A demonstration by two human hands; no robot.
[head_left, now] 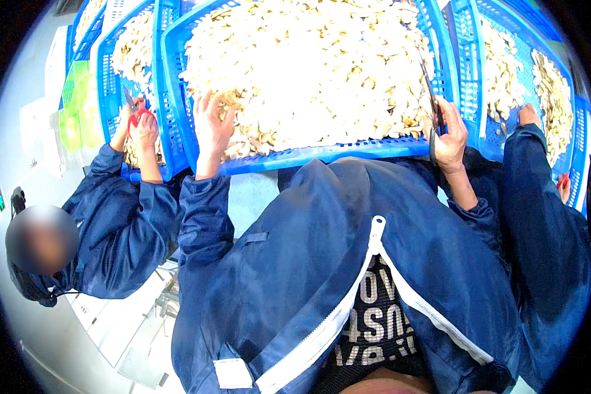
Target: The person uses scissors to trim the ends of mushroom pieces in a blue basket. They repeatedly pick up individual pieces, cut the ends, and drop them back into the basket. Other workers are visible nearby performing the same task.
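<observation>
Left hand [213,128]: fingers spread, laid on pale sliced mushroom pieces [308,65] in blue plastic slotted crate [322,154].
Right hand [450,134]: closed around dark-handled scissors [433,105].

Heaped pale pieces [308,65] fill the blue crate [335,152]; neighbouring crates [161,79] press against both sides.

blue plastic basket [322,155] heaped with pale mushroom pieces [308,65], like baskets [499,131] just beside it
</observation>
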